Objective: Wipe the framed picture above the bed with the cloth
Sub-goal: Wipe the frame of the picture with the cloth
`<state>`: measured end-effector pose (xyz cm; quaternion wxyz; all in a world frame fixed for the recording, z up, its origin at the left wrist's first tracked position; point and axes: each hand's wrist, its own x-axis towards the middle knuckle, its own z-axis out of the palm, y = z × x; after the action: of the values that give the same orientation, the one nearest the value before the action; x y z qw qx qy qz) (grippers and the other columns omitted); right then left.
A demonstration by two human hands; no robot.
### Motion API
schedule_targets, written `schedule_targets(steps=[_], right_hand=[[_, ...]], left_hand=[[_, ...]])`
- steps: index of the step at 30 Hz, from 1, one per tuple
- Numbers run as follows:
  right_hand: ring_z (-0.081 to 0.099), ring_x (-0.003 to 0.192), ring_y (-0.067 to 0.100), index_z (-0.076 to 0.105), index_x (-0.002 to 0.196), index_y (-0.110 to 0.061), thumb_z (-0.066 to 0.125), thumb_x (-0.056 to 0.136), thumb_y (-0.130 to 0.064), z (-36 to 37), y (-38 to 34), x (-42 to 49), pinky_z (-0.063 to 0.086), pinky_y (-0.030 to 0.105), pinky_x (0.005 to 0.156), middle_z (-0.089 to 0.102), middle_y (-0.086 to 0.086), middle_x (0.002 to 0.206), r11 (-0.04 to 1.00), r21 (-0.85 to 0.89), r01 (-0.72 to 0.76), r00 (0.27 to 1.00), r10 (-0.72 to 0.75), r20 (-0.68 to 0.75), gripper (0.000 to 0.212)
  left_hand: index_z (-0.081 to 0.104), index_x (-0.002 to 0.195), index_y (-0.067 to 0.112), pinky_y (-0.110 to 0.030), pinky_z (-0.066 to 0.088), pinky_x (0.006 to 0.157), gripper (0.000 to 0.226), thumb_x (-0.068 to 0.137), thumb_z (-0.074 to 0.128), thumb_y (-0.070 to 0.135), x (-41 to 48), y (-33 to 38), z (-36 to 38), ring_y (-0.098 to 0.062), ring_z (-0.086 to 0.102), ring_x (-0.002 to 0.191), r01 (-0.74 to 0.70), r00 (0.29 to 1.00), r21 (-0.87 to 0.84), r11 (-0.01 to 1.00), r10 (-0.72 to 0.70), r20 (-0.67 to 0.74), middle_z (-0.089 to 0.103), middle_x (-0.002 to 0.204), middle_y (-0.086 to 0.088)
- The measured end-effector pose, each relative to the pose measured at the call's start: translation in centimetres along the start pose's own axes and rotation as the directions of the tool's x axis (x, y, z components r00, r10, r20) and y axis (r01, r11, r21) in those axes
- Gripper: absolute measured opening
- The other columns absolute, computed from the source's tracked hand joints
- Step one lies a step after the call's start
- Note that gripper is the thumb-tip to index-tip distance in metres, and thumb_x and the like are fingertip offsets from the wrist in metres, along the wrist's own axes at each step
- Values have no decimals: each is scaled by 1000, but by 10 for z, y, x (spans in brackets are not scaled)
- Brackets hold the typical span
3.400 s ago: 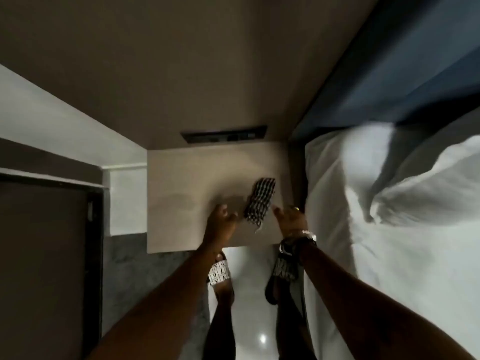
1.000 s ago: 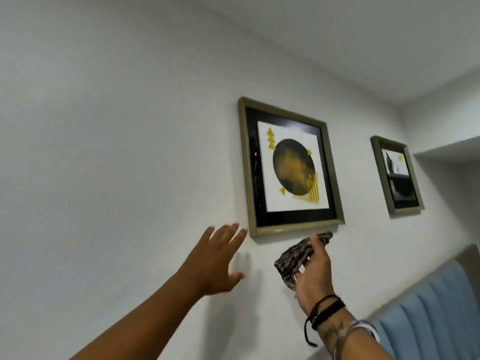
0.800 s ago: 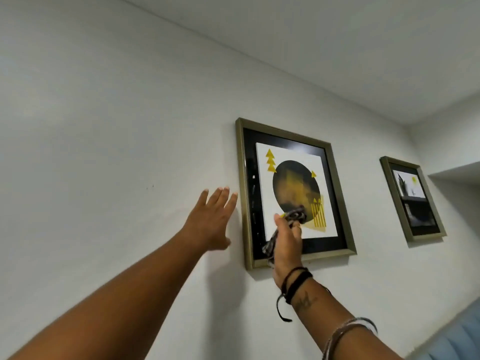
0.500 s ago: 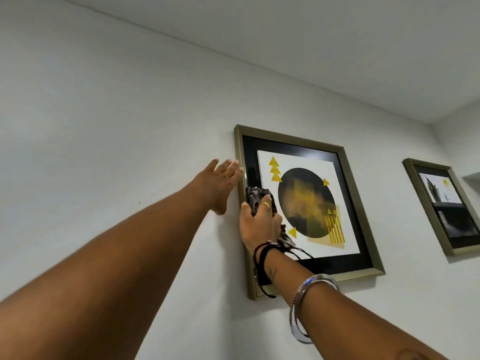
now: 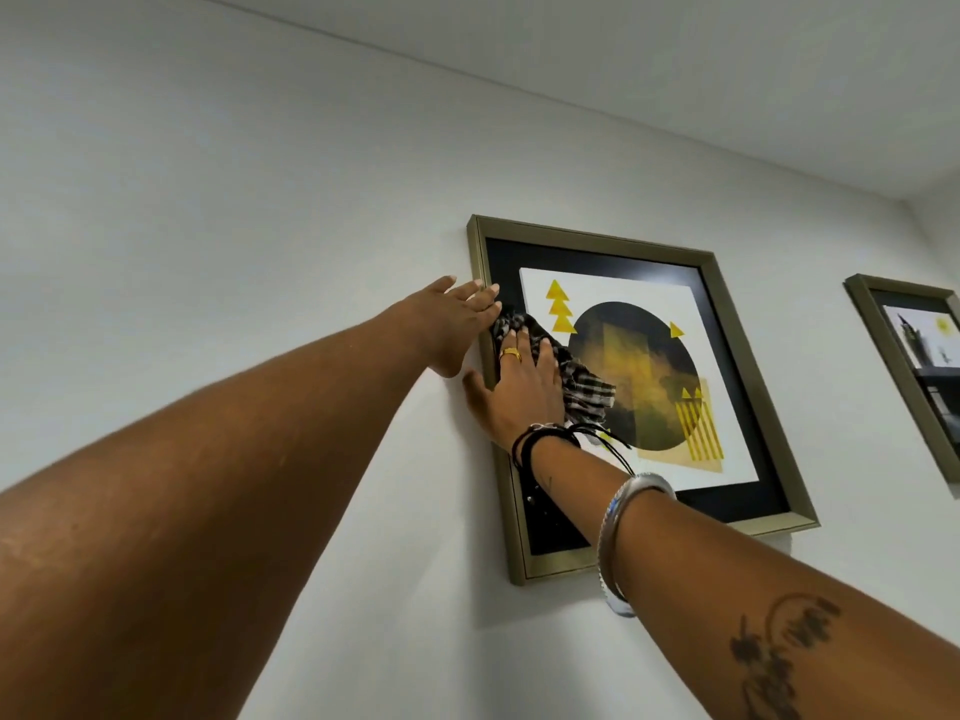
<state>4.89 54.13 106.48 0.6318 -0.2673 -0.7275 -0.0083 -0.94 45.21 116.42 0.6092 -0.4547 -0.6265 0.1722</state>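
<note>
A framed picture (image 5: 727, 298) with a gold-toned frame, black mat and a dark circle with yellow triangles hangs on the white wall. My right hand (image 5: 522, 394) presses a black-and-white checked cloth (image 5: 584, 384) flat against the glass at the picture's left side, fingers spread over the cloth. My left hand (image 5: 452, 322) rests on the wall with its fingertips touching the frame's upper left edge; it holds nothing. My right wrist and forearm hide the lower left part of the picture.
A second, smaller framed picture (image 5: 914, 366) hangs further right on the same wall (image 5: 208, 200). The ceiling (image 5: 675, 70) meets the wall just above the frames.
I picked the cloth up from the bedside table and raised it to the picture. My right hand slid the cloth up the glass to the left side. My left hand reached the frame's edge.
</note>
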Motion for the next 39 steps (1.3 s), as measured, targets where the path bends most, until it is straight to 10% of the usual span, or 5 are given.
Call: schedule_targets(steps=[12,26,39], right_hand=[[14,149,19,18,153,-17,35,84,-56,35,42,-160,19,35,120,23,-1,161,997,75,-29,1000,28,4,81],[14,149,27,18,152,-10,42,88,-59,-2,12,-5,17,45,121,20,8,162,993,82,89,994,-93,54,83],[30,145,21,36,147,-16,44,89,-57,25,91,-190,21,33,118,40,3,153,976,77,205,978,-208,32,71]], left_hand=[[-2,153,17,-49,-6,120,79,88,43,21,-2,9,-12,-23,-7,151,102,987,-199,975,-75,139,-13,163,-3],[3,153,17,-51,-5,119,75,88,39,22,-1,11,-12,-25,-3,151,114,989,-205,972,-91,118,-8,164,-4],[4,153,14,-50,-4,119,78,87,43,23,1,19,-11,-25,-2,151,157,983,-147,977,-140,115,-8,164,-7]])
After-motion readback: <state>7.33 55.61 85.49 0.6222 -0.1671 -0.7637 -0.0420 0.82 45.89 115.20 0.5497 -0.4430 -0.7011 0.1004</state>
